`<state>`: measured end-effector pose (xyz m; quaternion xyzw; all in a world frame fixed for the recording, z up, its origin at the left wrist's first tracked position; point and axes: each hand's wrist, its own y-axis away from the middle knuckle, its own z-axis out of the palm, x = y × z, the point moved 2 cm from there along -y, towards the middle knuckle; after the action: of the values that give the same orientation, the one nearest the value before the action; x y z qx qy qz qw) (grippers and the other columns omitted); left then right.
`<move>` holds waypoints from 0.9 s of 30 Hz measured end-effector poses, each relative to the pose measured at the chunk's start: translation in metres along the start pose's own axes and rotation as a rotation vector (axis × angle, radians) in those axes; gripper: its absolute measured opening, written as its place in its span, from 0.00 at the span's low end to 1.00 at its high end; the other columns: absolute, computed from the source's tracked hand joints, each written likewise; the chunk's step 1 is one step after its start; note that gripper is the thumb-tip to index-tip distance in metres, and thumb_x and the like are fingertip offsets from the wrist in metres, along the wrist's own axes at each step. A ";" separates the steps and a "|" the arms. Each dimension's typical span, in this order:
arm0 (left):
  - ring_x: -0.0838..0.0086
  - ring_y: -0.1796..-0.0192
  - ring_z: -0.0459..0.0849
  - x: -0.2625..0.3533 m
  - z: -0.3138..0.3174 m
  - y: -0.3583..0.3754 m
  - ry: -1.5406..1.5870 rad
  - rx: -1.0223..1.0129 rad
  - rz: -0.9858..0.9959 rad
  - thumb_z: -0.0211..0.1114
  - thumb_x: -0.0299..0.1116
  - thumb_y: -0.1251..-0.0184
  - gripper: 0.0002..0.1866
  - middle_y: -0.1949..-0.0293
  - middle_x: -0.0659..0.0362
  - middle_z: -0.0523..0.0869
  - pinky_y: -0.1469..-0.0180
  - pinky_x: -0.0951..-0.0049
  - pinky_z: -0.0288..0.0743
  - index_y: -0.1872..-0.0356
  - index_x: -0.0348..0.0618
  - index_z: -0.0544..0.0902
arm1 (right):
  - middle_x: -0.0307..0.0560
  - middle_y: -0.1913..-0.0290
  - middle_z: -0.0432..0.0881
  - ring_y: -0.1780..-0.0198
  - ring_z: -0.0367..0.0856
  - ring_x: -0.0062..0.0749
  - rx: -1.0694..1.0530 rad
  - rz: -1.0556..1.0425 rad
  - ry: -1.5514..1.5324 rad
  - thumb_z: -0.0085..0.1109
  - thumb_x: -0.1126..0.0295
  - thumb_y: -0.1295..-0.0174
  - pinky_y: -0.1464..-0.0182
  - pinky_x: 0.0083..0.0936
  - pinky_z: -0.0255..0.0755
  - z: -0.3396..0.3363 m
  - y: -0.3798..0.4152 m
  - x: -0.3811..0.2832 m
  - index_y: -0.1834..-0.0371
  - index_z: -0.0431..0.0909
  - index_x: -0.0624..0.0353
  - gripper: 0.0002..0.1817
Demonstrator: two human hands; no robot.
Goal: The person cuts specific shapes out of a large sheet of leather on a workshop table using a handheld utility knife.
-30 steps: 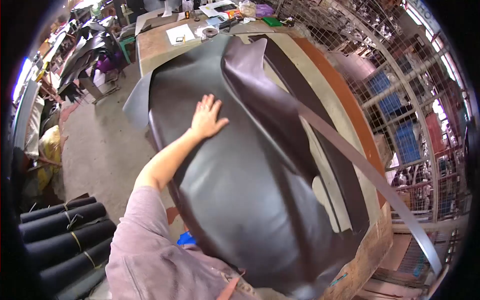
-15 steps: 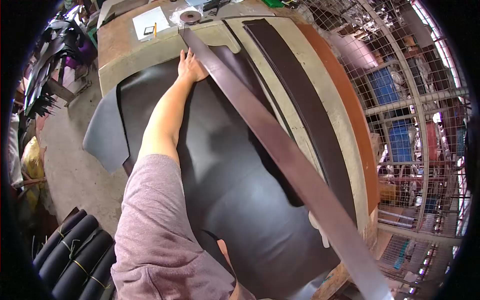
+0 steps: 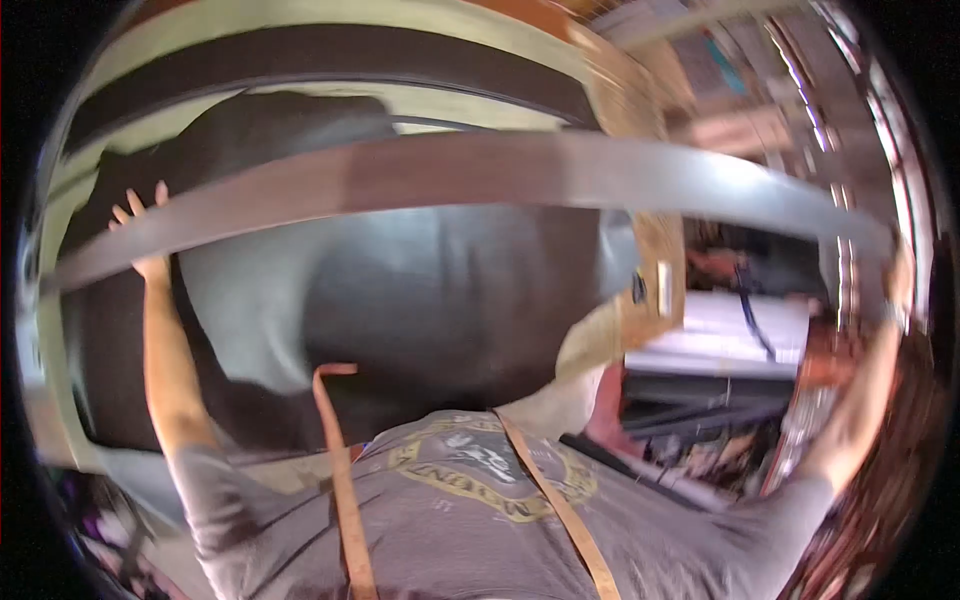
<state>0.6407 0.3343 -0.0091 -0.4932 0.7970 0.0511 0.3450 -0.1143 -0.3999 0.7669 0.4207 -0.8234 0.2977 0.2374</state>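
Observation:
A long flat metal straightedge point(image 3: 450, 172) spans the view from left to right, above a large sheet of dark leather point(image 3: 400, 290). My left hand point(image 3: 150, 262) is over the leather at the left, its fingers spread, with the straightedge crossing in front of its palm. Far out at the right, my right hand point(image 3: 900, 275) grips the other end of the straightedge; motion blurs its fingers. The leather is spread over a pale worktable point(image 3: 470, 105).
Beyond the sheet lies a long dark leather strip point(image 3: 330, 55). A wooden table edge point(image 3: 660, 270) bounds the right side. Past it are a white stack point(image 3: 745, 325) and blurred shelving. Two narrow tan straps point(image 3: 345, 500) hang down my shirt front.
My view has swung to the right and down. The straightedge, earlier diagonal, now runs across the view, and my right hand has come into sight at its end. My left hand stays spread.

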 end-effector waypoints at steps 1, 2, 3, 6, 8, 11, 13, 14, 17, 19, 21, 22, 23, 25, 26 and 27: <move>0.38 0.33 0.72 0.036 -0.072 0.007 0.152 0.138 0.094 0.54 0.50 0.25 0.28 0.32 0.45 0.75 0.35 0.37 0.69 0.27 0.58 0.71 | 0.55 0.28 0.75 0.26 0.72 0.43 -0.026 0.110 0.042 0.45 0.84 0.36 0.25 0.36 0.65 0.014 -0.001 -0.034 0.27 0.71 0.55 0.31; 0.44 0.35 0.74 0.071 -0.130 0.023 0.380 0.246 -0.010 0.58 0.50 0.28 0.28 0.37 0.45 0.77 0.34 0.42 0.70 0.33 0.45 0.76 | 0.51 0.30 0.77 0.27 0.73 0.44 -0.057 0.219 0.087 0.46 0.85 0.38 0.28 0.38 0.69 0.026 -0.001 -0.072 0.29 0.74 0.50 0.32; 0.43 0.30 0.72 0.116 -0.160 0.028 0.386 0.107 0.076 0.56 0.56 0.28 0.34 0.33 0.44 0.76 0.29 0.42 0.64 0.31 0.40 0.75 | 0.48 0.32 0.78 0.29 0.74 0.45 -0.053 0.227 0.167 0.47 0.84 0.38 0.30 0.39 0.72 0.036 0.005 -0.107 0.32 0.74 0.47 0.31; 0.47 0.17 0.54 0.212 -0.287 0.089 0.614 -0.284 0.275 0.44 0.69 0.25 0.43 0.20 0.45 0.63 0.19 0.38 0.39 0.21 0.47 0.65 | 0.40 0.35 0.80 0.32 0.76 0.45 0.022 0.177 0.221 0.52 0.83 0.41 0.34 0.42 0.76 0.098 0.016 -0.149 0.36 0.74 0.43 0.29; 0.48 0.15 0.46 0.277 -0.333 0.139 0.955 -0.140 0.374 0.55 0.68 0.30 0.46 0.18 0.47 0.57 0.18 0.40 0.37 0.19 0.50 0.61 | 0.42 0.36 0.81 0.32 0.76 0.46 0.023 0.170 0.215 0.54 0.81 0.42 0.36 0.43 0.77 0.144 0.023 -0.166 0.37 0.74 0.46 0.28; 0.49 0.14 0.40 0.345 -0.403 0.195 1.081 -0.150 0.568 0.57 0.67 0.31 0.47 0.16 0.48 0.51 0.17 0.41 0.36 0.18 0.50 0.59 | 0.45 0.42 0.82 0.37 0.78 0.50 -0.004 0.161 0.172 0.57 0.78 0.42 0.40 0.45 0.79 0.211 0.026 -0.210 0.40 0.74 0.49 0.24; 0.50 0.14 0.38 0.378 -0.433 0.224 1.083 -0.155 0.687 0.54 0.68 0.29 0.47 0.15 0.49 0.48 0.17 0.42 0.35 0.18 0.50 0.58 | 0.45 0.44 0.83 0.38 0.78 0.49 -0.034 0.149 0.089 0.60 0.76 0.43 0.41 0.45 0.79 0.264 0.029 -0.239 0.43 0.75 0.50 0.22; 0.51 0.14 0.37 0.392 -0.444 0.234 1.067 -0.168 0.744 0.53 0.69 0.29 0.47 0.15 0.50 0.46 0.17 0.42 0.34 0.17 0.50 0.57 | 0.44 0.45 0.82 0.39 0.78 0.48 -0.018 0.141 0.030 0.61 0.75 0.43 0.42 0.45 0.79 0.298 0.031 -0.250 0.43 0.75 0.49 0.22; 0.51 0.14 0.39 0.403 -0.462 0.240 1.040 -0.192 0.730 0.52 0.70 0.29 0.47 0.15 0.51 0.48 0.17 0.42 0.36 0.17 0.53 0.57 | 0.42 0.42 0.81 0.36 0.76 0.44 -0.065 0.109 -0.120 0.65 0.74 0.45 0.39 0.48 0.75 0.395 0.028 -0.289 0.43 0.75 0.50 0.23; 0.52 0.14 0.41 0.400 -0.463 0.239 1.028 -0.194 0.720 0.56 0.68 0.30 0.46 0.16 0.53 0.51 0.17 0.43 0.38 0.18 0.55 0.60 | 0.43 0.40 0.80 0.34 0.74 0.43 -0.091 0.076 -0.209 0.66 0.72 0.45 0.37 0.51 0.72 0.457 0.039 -0.322 0.40 0.75 0.52 0.26; 0.53 0.14 0.44 0.402 -0.471 0.234 1.018 -0.207 0.696 0.60 0.66 0.32 0.44 0.16 0.55 0.53 0.17 0.44 0.40 0.20 0.56 0.63 | 0.44 0.39 0.80 0.33 0.73 0.43 -0.162 0.058 -0.242 0.67 0.71 0.44 0.35 0.53 0.71 0.515 0.049 -0.355 0.37 0.74 0.53 0.28; 0.54 0.15 0.45 0.405 -0.472 0.232 1.032 -0.197 0.689 0.62 0.65 0.32 0.43 0.16 0.56 0.54 0.17 0.44 0.41 0.20 0.56 0.65 | 0.44 0.39 0.80 0.32 0.73 0.43 -0.210 0.060 -0.271 0.67 0.70 0.44 0.34 0.53 0.70 0.545 0.055 -0.369 0.36 0.74 0.54 0.30; 0.54 0.15 0.46 0.404 -0.470 0.234 1.050 -0.192 0.676 0.63 0.63 0.33 0.43 0.17 0.57 0.55 0.17 0.43 0.42 0.21 0.57 0.66 | 0.45 0.39 0.80 0.32 0.73 0.43 -0.229 0.063 -0.321 0.67 0.71 0.45 0.34 0.52 0.70 0.570 0.063 -0.382 0.36 0.74 0.54 0.29; 0.57 0.15 0.48 0.405 -0.470 0.235 1.096 -0.176 0.637 0.68 0.59 0.36 0.41 0.17 0.59 0.58 0.17 0.46 0.42 0.23 0.56 0.70 | 0.47 0.39 0.80 0.32 0.73 0.45 -0.278 0.049 -0.427 0.70 0.71 0.46 0.33 0.51 0.70 0.596 0.069 -0.398 0.39 0.75 0.55 0.29; 0.57 0.15 0.48 0.405 -0.470 0.235 1.090 -0.187 0.632 0.69 0.58 0.36 0.41 0.18 0.58 0.59 0.17 0.46 0.43 0.24 0.56 0.70 | 0.48 0.39 0.79 0.33 0.73 0.46 -0.331 -0.004 -0.485 0.71 0.71 0.47 0.33 0.47 0.70 0.602 0.070 -0.401 0.40 0.74 0.55 0.29; 0.57 0.15 0.49 0.406 -0.472 0.234 1.086 -0.197 0.629 0.69 0.58 0.37 0.41 0.18 0.58 0.60 0.17 0.46 0.43 0.24 0.56 0.71 | 0.51 0.41 0.81 0.35 0.75 0.49 -0.352 -0.051 -0.551 0.68 0.74 0.48 0.34 0.44 0.71 0.608 0.070 -0.400 0.42 0.75 0.55 0.27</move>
<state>0.1014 -0.0507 0.0434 -0.2203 0.9568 -0.0342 -0.1867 -0.0454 -0.5662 0.0584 0.4584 -0.8847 0.0198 0.0820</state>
